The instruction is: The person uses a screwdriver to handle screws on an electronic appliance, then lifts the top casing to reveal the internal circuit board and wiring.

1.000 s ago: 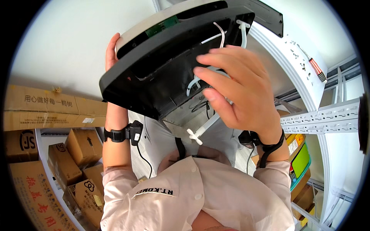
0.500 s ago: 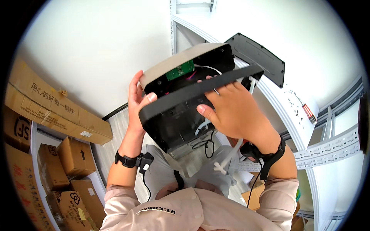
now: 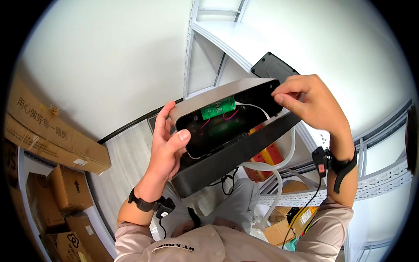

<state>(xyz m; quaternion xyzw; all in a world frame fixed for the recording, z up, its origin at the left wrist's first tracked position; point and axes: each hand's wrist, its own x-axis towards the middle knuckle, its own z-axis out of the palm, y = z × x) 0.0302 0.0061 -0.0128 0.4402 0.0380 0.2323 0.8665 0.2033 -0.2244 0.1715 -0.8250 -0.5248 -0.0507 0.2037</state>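
Observation:
A boxy housing (image 3: 227, 92), beige outside and black inside, is held up in front of me with its hollow side showing. Inside it sit a green circuit board (image 3: 218, 108), thin coloured wires and a white cable. A black half (image 3: 231, 166) lies against its lower edge. My left hand (image 3: 168, 142) is closed round the housing's left end, thumb on the near rim. At the right corner my right hand (image 3: 305, 98) has thumb and fingers pinched together; anything between them is hidden. A white tube (image 3: 291, 146) hangs from the black half's right side.
Behind the right hand, a black cover panel (image 3: 273, 65) lies on a white shelf (image 3: 222, 35). Cardboard boxes (image 3: 70, 187) stand at the left, one long carton (image 3: 56, 131) above them. Under the housing are a red box (image 3: 273, 155) and a dangling black cord (image 3: 227, 185).
The black half has swung down, exposing more of the housing's inside. My right hand has left the black half's face for the housing's right corner. The housing has shifted slightly right and nearer.

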